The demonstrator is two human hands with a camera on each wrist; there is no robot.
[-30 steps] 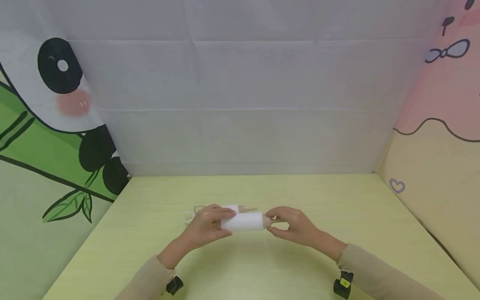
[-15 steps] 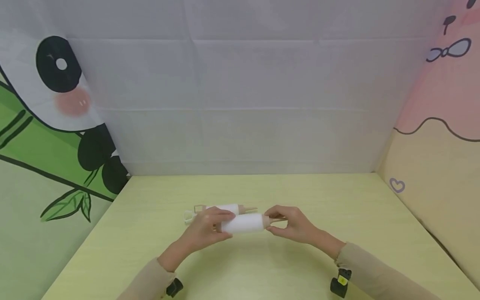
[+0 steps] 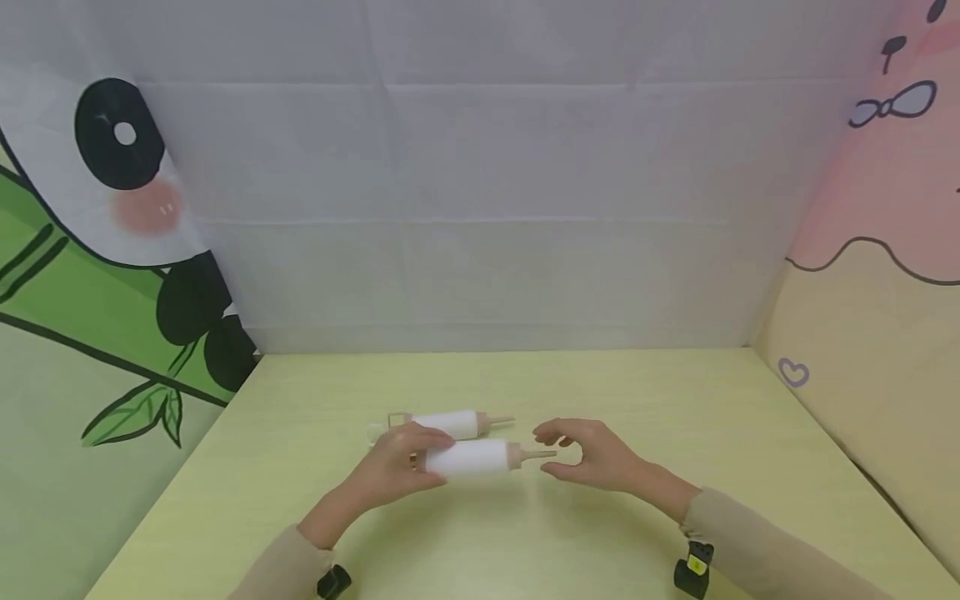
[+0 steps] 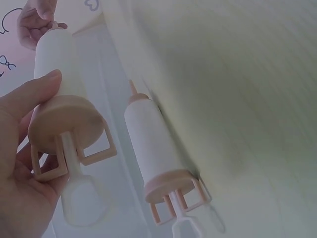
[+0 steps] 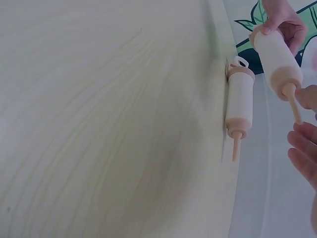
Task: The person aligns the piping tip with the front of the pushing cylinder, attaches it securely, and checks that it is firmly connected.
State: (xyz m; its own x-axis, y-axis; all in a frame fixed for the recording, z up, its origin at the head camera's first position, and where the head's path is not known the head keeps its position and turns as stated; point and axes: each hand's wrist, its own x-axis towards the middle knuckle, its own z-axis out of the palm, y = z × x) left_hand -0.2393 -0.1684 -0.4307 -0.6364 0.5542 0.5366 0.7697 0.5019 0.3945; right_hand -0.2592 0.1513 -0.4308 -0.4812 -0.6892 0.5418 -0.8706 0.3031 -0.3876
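Observation:
My left hand grips a piping syringe near its handle end, thumb and fingers round the white barrel. The syringe lies roughly level, its tan nozzle pointing right. In the left wrist view its two square finger loops and clear plunger ring hang from the tan end cap. My right hand is just beyond the nozzle tip, fingers loosely bent and holding nothing. A second, similar syringe lies on the table behind the held one, nozzle also to the right.
A pale yellow table carries the second syringe. Behind it hangs a plain white cloth, with a panda print at left and a pink and cream print at right.
My right hand has let go of the nozzle end. My left hand has shifted the syringe a little left and toward me, baring more of the second syringe.

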